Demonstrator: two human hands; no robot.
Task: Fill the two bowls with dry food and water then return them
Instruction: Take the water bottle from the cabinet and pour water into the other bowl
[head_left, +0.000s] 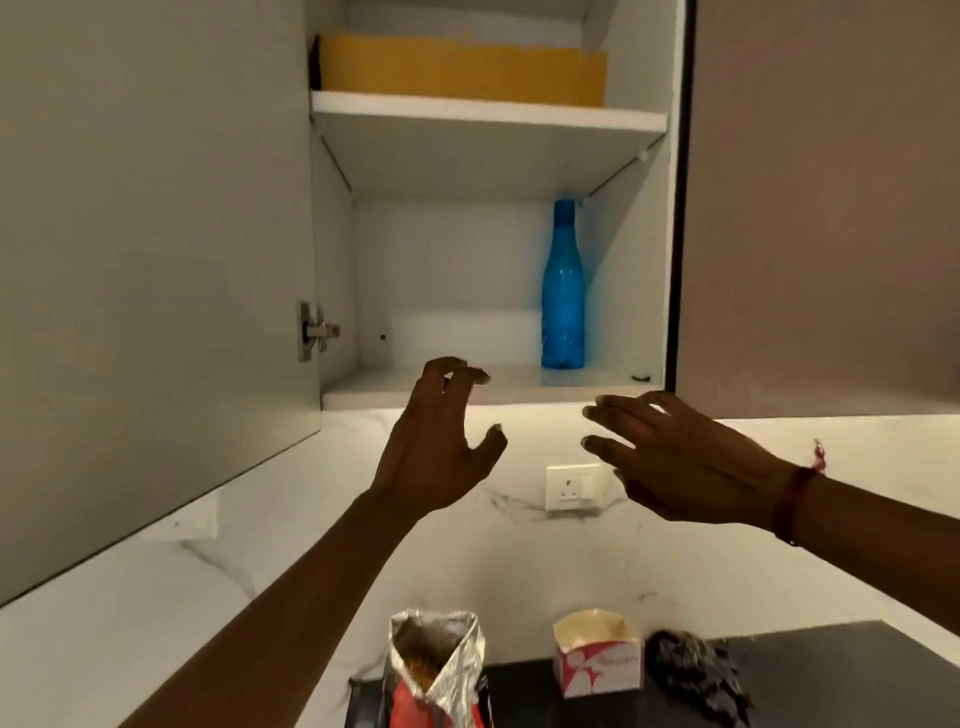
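Fingers of the left hand are curling loosely, spread wide and gripping nothing, hovering just below and to the left of the blue bottle. Over on the other side, the right hand is reaching flat, its fingers splayed and empty too, just below and right of the bottle's base. Neither hand is touching it.

The bottle is standing upright on the cabinet's lower shelf, toward the right wall, with the cabinet door swung open well to its left. It is looking like smooth, faceted plastic, likely slick. Whether it is full is impossible to tell, so the weight could surprise. The waist, where the body is narrowing toward the neck, seems the safest hold, with one hand under the base if it proves heavy.

Well below the bottle, on the dark worktop, an opened foil bag is standing, probably the dry food: light, crinkly, floppy, best pinched mid-body so it isn't spilling. A small carton is sitting right of it. No bowls are showing.
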